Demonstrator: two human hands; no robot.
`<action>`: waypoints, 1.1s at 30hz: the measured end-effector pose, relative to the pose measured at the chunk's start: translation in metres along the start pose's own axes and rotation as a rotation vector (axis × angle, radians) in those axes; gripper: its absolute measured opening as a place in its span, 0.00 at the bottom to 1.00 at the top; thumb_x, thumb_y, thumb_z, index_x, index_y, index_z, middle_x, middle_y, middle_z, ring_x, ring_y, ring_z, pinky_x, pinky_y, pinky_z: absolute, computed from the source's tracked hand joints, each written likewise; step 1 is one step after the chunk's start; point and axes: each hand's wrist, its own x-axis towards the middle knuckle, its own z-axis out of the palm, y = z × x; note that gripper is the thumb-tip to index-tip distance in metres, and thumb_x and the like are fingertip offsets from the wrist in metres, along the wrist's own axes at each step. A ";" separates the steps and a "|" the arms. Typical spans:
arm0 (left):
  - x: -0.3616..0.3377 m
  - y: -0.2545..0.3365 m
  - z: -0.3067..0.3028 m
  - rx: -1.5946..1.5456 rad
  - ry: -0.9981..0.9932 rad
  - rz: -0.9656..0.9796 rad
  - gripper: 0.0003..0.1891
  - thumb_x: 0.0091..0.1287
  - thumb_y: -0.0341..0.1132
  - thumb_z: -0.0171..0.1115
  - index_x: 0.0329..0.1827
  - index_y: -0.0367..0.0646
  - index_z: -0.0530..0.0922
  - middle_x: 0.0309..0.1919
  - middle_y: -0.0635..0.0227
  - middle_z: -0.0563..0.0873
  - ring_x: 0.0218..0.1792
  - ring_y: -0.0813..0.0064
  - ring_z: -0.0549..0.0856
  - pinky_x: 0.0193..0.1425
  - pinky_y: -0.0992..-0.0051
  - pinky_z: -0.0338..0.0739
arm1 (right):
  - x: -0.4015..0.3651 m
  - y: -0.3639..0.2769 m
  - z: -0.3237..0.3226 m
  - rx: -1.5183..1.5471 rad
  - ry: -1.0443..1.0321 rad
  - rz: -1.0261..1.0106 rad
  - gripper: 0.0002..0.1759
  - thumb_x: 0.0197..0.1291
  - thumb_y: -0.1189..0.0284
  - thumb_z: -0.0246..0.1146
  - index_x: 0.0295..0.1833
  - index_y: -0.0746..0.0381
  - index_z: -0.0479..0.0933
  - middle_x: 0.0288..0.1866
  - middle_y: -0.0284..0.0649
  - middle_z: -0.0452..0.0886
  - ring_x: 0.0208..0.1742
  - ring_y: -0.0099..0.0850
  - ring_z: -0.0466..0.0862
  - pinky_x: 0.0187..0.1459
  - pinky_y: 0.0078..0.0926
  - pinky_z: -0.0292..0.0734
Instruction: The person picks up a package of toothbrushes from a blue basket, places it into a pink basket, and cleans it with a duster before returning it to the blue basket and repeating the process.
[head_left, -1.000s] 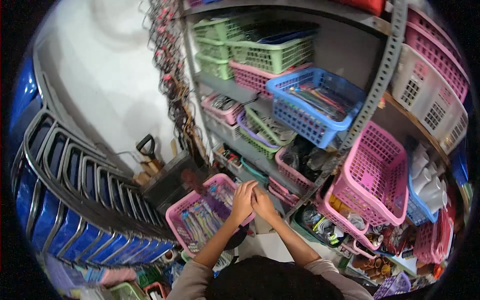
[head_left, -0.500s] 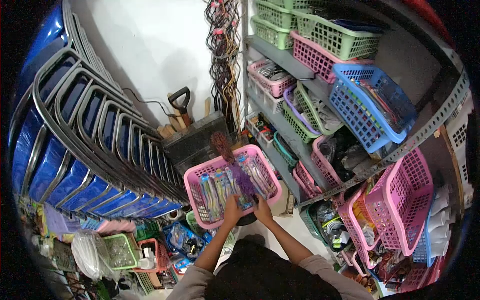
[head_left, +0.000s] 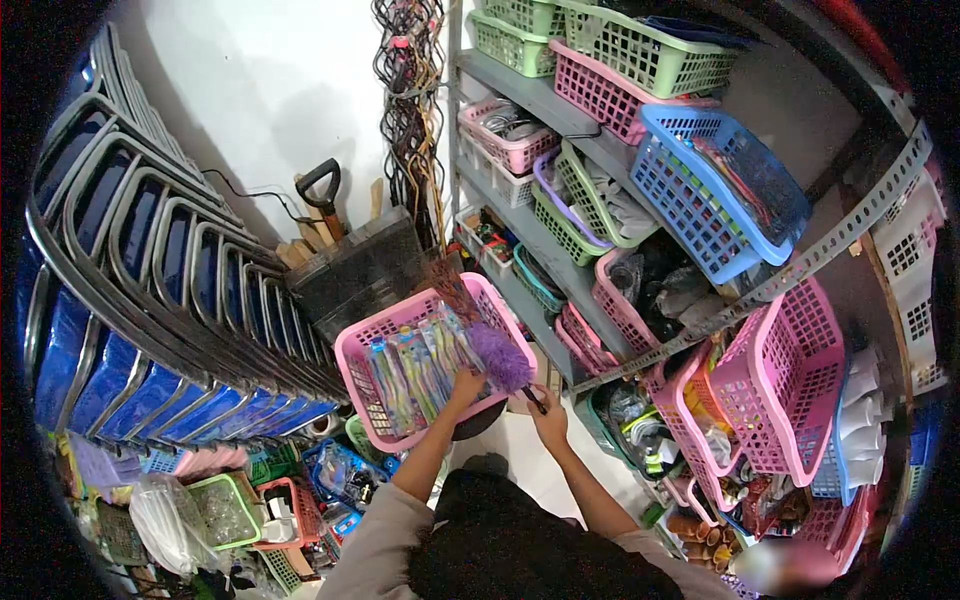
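Note:
My right hand (head_left: 547,415) is closed around the dark handle (head_left: 536,398) of a feather duster with a fluffy purple head (head_left: 502,358) and reddish-brown strands (head_left: 452,285) towards its far end. The duster lies across the right side of a pink plastic basket (head_left: 357,385). Inside, several slim packs that look like packaged toothbrushes (head_left: 410,375) stand in a row. My left hand (head_left: 466,387) is at the basket's near side by these packs, its fingers curled; what they grip is partly hidden.
Stacked blue chairs (head_left: 190,260) with metal frames rise on the left. Grey shelves (head_left: 590,145) on the right hold several baskets, among them a blue basket (head_left: 690,190) jutting outwards. Pink baskets (head_left: 770,390) stand below. More goods crowd the lower left.
My right hand has moved right and away from my left, drawing the duster's purple head towards the basket's right rim. The view has shifted, so the surroundings sit further left.

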 end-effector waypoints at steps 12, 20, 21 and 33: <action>0.033 -0.031 0.032 -0.059 0.239 -0.008 0.19 0.47 0.43 0.69 0.30 0.33 0.78 0.22 0.56 0.80 0.24 0.60 0.79 0.29 0.66 0.72 | -0.036 0.060 -0.024 0.149 0.023 -0.033 0.16 0.60 0.68 0.59 0.52 0.61 0.76 0.20 0.35 0.75 0.21 0.21 0.69 0.25 0.22 0.64; -0.047 0.052 -0.065 -0.735 0.188 -0.404 0.31 0.54 0.32 0.60 0.63 0.37 0.61 0.51 0.60 0.74 0.51 0.68 0.73 0.55 0.71 0.67 | -0.012 0.080 -0.030 0.391 -0.326 0.311 0.15 0.60 0.70 0.56 0.50 0.66 0.69 0.25 0.38 0.78 0.19 0.23 0.73 0.17 0.22 0.65; -0.059 0.069 -0.080 -0.797 0.120 -0.383 0.34 0.55 0.28 0.58 0.66 0.37 0.57 0.55 0.61 0.71 0.56 0.68 0.70 0.61 0.70 0.63 | -0.008 0.078 -0.032 0.401 -0.368 0.322 0.19 0.57 0.70 0.57 0.52 0.66 0.67 0.26 0.38 0.78 0.20 0.23 0.75 0.16 0.22 0.67; -0.092 0.090 -0.164 -1.215 0.044 -0.056 0.27 0.58 0.28 0.53 0.64 0.42 0.64 0.54 0.66 0.75 0.54 0.68 0.75 0.55 0.67 0.71 | 0.011 0.035 -0.053 -0.293 0.113 -0.333 0.16 0.49 0.65 0.64 0.38 0.66 0.78 0.19 0.51 0.76 0.21 0.46 0.77 0.26 0.37 0.70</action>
